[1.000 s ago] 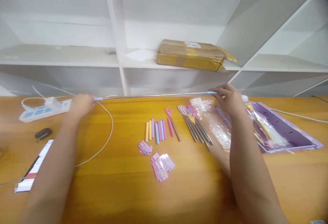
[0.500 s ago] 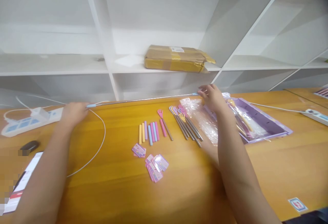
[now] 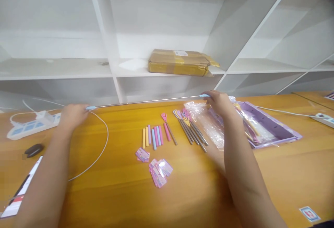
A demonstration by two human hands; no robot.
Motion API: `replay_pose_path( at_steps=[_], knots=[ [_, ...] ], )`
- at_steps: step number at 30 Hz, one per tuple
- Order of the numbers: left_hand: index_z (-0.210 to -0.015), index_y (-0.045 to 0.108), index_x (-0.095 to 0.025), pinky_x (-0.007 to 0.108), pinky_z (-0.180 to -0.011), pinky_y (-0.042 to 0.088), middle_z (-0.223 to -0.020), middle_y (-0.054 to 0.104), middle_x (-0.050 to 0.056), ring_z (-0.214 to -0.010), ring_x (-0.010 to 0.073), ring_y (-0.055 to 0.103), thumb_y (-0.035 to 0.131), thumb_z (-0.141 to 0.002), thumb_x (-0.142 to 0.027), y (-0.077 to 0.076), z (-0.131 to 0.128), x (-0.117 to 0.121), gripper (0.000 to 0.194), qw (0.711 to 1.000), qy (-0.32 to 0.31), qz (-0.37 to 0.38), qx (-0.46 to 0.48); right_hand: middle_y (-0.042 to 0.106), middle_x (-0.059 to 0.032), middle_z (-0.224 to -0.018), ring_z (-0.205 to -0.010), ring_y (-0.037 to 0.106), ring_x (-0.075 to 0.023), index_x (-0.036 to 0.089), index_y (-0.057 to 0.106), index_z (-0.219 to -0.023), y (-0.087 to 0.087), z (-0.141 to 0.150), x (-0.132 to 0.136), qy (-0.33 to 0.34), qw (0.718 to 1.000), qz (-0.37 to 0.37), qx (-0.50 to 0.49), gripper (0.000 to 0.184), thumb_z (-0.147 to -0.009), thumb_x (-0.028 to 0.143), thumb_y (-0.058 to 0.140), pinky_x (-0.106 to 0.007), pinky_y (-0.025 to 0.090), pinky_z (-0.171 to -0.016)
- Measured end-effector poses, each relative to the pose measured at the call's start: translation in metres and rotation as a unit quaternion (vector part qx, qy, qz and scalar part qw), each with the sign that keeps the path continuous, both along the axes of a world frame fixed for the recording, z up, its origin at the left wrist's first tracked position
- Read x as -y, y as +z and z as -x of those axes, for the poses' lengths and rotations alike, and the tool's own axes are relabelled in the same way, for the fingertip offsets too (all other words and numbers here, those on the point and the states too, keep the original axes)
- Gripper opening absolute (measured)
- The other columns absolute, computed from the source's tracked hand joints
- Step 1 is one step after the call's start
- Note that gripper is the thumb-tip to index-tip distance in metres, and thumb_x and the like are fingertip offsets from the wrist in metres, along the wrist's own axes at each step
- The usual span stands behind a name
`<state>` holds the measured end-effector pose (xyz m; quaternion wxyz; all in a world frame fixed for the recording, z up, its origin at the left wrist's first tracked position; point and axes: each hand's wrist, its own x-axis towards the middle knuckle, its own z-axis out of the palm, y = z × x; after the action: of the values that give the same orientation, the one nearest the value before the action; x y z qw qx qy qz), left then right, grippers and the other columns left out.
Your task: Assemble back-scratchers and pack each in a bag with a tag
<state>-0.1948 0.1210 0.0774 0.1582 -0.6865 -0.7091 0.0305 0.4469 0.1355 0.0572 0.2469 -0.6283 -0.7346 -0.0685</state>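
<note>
A telescopic back scratcher point(image 3: 146, 100) is drawn out long and almost level above the far part of the table. My left hand point(image 3: 74, 116) is closed around its light blue grip end. At the other end, my right hand point(image 3: 217, 101) has its fingers closed on the light blue head. Below the rod lie several coloured handle sleeves point(image 3: 153, 137) in yellow, purple, blue and pink. To their right are a pink-headed scratcher rod point(image 3: 171, 130) and a bunch of metal scratcher rods point(image 3: 191, 130) with claw-shaped heads. Small printed cards point(image 3: 159, 172) lie nearer to me.
Clear plastic wrapping point(image 3: 208, 127) and a purple tray point(image 3: 276, 116) holding more scratchers are at right. At left are a power strip point(image 3: 33, 127), a white cable point(image 3: 104, 144), and a dark mouse point(image 3: 33, 149). A taped carton point(image 3: 180, 63) sits on the white shelf point(image 3: 130, 71).
Both hands keep hold of the stretched back scratcher. The right hand has shifted slightly to the right, and the camera view has moved a little. The objects on the table lie as before.
</note>
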Motion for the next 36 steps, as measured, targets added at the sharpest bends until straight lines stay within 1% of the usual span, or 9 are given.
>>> replay_pose_path(
  at_steps=[4,7,11,15,19,20,22,28,36],
  knots=[
    [-0.105,0.073,-0.022,0.027,-0.069,0.027,-0.091,0.075,0.005,-0.080,0.0214,0.058,0.044,-0.104,-0.031,0.000,-0.001,0.001,0.031,1.000,0.012,0.003,-0.005,0.077,-0.0131,-0.119,-0.100,0.071,-0.0277,0.017,0.076,-0.128,-0.007,0.002,-0.002,-0.048,0.995,0.006,0.092,0.038,-0.100,0.019,0.049,-0.034,0.047,-0.083],
    [-0.114,0.075,-0.023,0.027,-0.074,0.035,-0.096,0.077,0.007,-0.085,0.0227,0.063,0.045,-0.105,-0.034,-0.002,-0.008,0.000,0.034,1.000,-0.003,0.013,-0.008,0.077,-0.0143,-0.118,-0.097,0.072,-0.0280,0.015,0.074,-0.130,-0.011,0.007,-0.004,-0.084,0.985,0.029,0.146,0.038,-0.102,0.018,0.050,-0.033,0.045,-0.077],
    [-0.120,0.077,-0.026,0.033,-0.078,0.044,-0.101,0.080,0.012,-0.091,0.0303,0.072,0.050,-0.103,-0.037,-0.006,-0.034,-0.001,0.033,0.999,-0.026,0.034,-0.009,0.077,-0.0145,-0.116,-0.096,0.073,-0.0266,0.015,0.072,-0.131,-0.014,0.026,-0.009,-0.061,0.981,0.036,0.180,0.036,-0.104,0.018,0.049,-0.031,0.043,-0.073],
    [-0.108,0.077,-0.020,0.038,-0.076,0.050,-0.097,0.079,0.018,-0.095,0.0370,0.075,0.045,-0.102,-0.025,-0.016,-0.091,0.014,0.033,0.997,-0.057,0.047,0.001,0.075,-0.0149,-0.116,-0.094,0.074,-0.0250,0.015,0.068,-0.133,-0.015,0.091,0.002,-0.031,0.976,0.063,0.204,0.038,-0.104,0.011,0.044,-0.030,0.042,-0.071],
    [-0.114,0.072,-0.020,0.037,-0.074,0.051,-0.099,0.079,0.016,-0.093,0.0336,0.077,0.036,-0.106,-0.018,-0.041,-0.152,0.045,0.038,0.990,-0.114,0.076,0.030,0.073,-0.0153,-0.110,-0.090,0.073,-0.0235,0.012,0.064,-0.124,-0.021,0.185,0.041,0.072,0.961,0.096,0.249,0.031,-0.100,0.005,0.046,-0.029,0.044,-0.071],
    [-0.112,0.072,-0.021,0.036,-0.072,0.051,-0.096,0.079,0.015,-0.091,0.0325,0.078,0.037,-0.104,-0.015,-0.046,-0.162,0.051,0.037,0.988,-0.123,0.089,0.035,0.072,-0.0156,-0.109,-0.092,0.073,-0.0241,0.012,0.063,-0.123,-0.021,0.203,0.052,0.104,0.954,0.101,0.264,0.029,-0.099,0.004,0.048,-0.029,0.044,-0.071],
    [-0.108,0.071,-0.020,0.036,-0.071,0.051,-0.093,0.078,0.014,-0.088,0.0325,0.078,0.037,-0.102,-0.012,-0.053,-0.172,0.058,0.036,0.985,-0.128,0.106,0.041,0.071,-0.0174,-0.109,-0.092,0.074,-0.0249,0.011,0.062,-0.121,-0.017,0.227,0.070,0.118,0.946,0.117,0.279,0.028,-0.096,0.003,0.052,-0.029,0.046,-0.070],
    [-0.102,0.071,-0.020,0.036,-0.071,0.052,-0.090,0.078,0.014,-0.086,0.0315,0.078,0.038,-0.102,-0.012,-0.050,-0.170,0.058,0.034,0.981,-0.146,0.120,0.047,0.072,-0.0168,-0.104,-0.092,0.077,-0.0275,0.010,0.062,-0.115,-0.002,0.229,0.076,0.144,0.924,0.204,0.290,0.031,-0.086,0.000,0.066,-0.029,0.052,-0.072],
    [-0.101,0.073,-0.018,0.040,-0.072,0.055,-0.090,0.078,0.018,-0.087,0.0359,0.079,0.039,-0.100,-0.010,-0.052,-0.168,0.057,0.034,0.979,-0.155,0.123,0.045,0.074,-0.0129,-0.096,-0.085,0.078,-0.0249,0.011,0.063,-0.109,-0.012,0.233,0.068,0.161,0.914,0.221,0.300,0.027,-0.085,-0.001,0.068,-0.028,0.054,-0.073]
  ],
)
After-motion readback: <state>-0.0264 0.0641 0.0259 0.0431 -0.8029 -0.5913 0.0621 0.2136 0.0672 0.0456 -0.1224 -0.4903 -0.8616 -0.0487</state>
